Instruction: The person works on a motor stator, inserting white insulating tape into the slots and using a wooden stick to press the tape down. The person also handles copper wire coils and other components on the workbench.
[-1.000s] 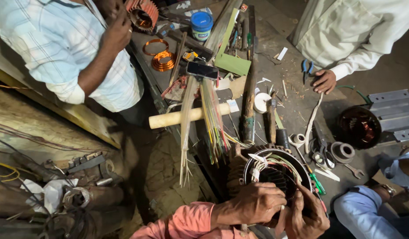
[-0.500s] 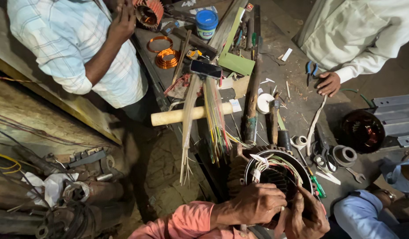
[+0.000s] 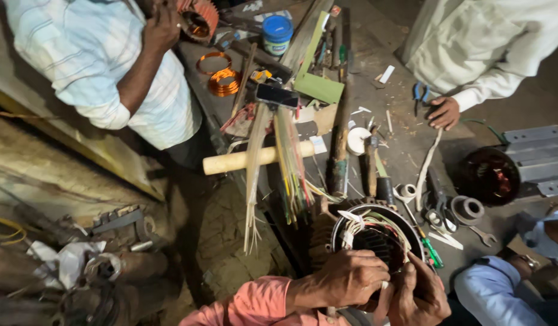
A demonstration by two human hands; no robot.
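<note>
At the bottom of the head view both of the person's hands work on a round motor stator (image 3: 375,238) that sits at the near edge of the cluttered worktop (image 3: 405,142). The left hand (image 3: 351,279), coming out of a salmon-pink sleeve (image 3: 255,302), lies curled over the stator's near rim, fingers bent onto the windings and pale sleeved leads there. The right hand (image 3: 419,296) is just beside it, touching the rim on the right, thumb and fingers pinched on what looks like a thin pale lead; exactly what it pinches is too small to tell. The stator lies directly under and ahead of both hands, its dark bore open between them.

Beyond it, a pale wooden roller (image 3: 258,158) lies across the worktop with long strips of insulation and coloured sleeving (image 3: 279,163) draped over it and hanging off the edge. Two coils of copper wire (image 3: 221,78) lie farther back, near a blue-lidded tub (image 3: 277,33). A green card piece (image 3: 318,84) and a hammer (image 3: 372,160) lie between.

A person in a striped shirt (image 3: 92,60) stands at the left. Another person's hand (image 3: 443,113) rests on the worktop at the right beside blue-handled pliers (image 3: 421,92). A second dark motor housing (image 3: 490,175) sits at the far right
</note>
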